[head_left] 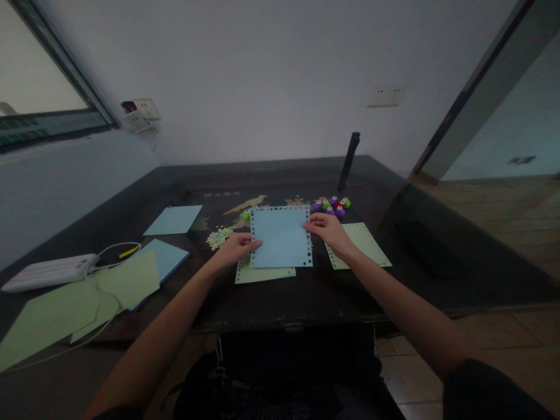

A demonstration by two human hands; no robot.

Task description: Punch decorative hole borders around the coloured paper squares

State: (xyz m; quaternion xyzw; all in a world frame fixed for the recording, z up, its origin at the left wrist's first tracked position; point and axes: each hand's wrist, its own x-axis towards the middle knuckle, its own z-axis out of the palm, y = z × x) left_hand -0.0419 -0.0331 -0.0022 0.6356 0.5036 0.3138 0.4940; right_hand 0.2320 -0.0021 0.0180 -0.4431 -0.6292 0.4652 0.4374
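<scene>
A blue sheet of paper point(282, 239) with small shapes punched along its edges is held up between my two hands. My left hand point(238, 248) pinches its left edge, thumb in front. At the right edge, near the upper corner, my right hand point(326, 228) grips the sheet the same way. Below and partly behind it lies a pale green punched sheet point(265, 275). Another pale green punched sheet point(363, 245) rests right of my right hand. Small punched-out paper pieces point(219, 237) are heaped beside my left hand.
Several purple, green and red craft punches point(335, 207) stand behind my right hand. A black upright stick point(349, 162) is at the back. Leftward lie a blue sheet point(174, 220), green sheets point(126, 283) and a white power bank point(50, 272) with a cable. The dark table point(280, 306) ends near my lap.
</scene>
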